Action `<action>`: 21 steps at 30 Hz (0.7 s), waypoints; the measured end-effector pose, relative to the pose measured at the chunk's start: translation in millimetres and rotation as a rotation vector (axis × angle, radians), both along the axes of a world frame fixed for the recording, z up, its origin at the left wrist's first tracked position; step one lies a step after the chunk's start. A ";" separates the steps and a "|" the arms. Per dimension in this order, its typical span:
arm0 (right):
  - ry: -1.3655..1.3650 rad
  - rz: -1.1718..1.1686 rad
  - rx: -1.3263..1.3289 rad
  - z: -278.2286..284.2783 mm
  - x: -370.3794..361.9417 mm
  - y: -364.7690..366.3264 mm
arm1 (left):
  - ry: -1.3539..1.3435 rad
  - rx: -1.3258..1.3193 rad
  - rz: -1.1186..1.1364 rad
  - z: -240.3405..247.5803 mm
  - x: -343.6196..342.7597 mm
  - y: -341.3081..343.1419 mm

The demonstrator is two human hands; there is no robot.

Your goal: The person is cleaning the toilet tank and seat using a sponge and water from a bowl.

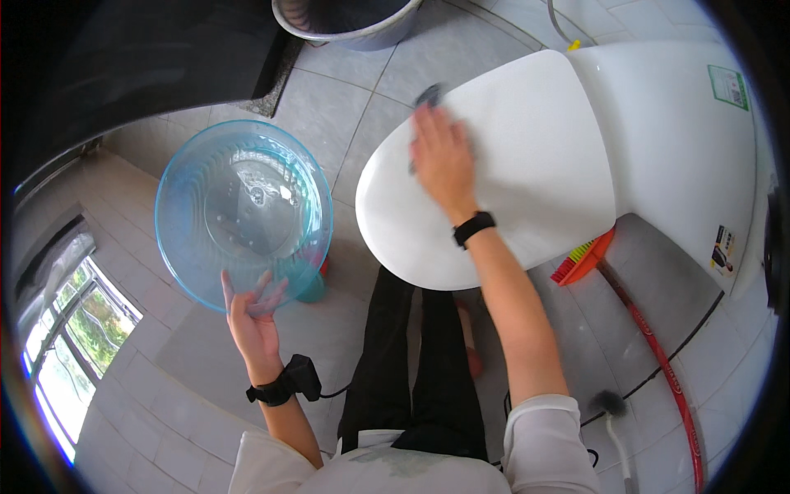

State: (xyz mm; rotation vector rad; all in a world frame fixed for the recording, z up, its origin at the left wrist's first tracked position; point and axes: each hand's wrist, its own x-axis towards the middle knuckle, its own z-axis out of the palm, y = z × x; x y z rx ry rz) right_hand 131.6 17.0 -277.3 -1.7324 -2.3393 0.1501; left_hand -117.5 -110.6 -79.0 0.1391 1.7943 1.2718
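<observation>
A see-through blue plastic basin (177, 239) with some water in it is at the left. My left hand (253, 325) grips its near rim; one digit shows clearly at the edge and other fingers show through the plastic wall. On the white lid of a toilet (535, 173), my right hand (444, 156) presses down, smeared by motion. A dark cloth (429, 95) pokes out past its fingertips at the lid's far left edge; the rest is hidden under the hand. Black bands circle both wrists.
A grey-white tub (378, 34) stands at the far wall. The toilet tank (675, 140) is at the right. Beside it lie an orange brush head (588, 259), a red pole (654, 346) and a dark round brush (609, 403). A teal object (311, 290) shows below the basin.
</observation>
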 end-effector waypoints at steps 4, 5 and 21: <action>0.073 0.405 -0.018 -3.4 -39.5 -53.1 | 0.018 -0.003 0.037 2.8 21.0 7.3; 0.054 0.533 0.008 -2.2 -42.7 -64.6 | 0.014 -0.002 0.041 6.1 24.1 7.5; 0.008 -0.091 0.135 16.4 178.5 36.3 | 0.002 0.045 -0.008 16.3 52.2 15.0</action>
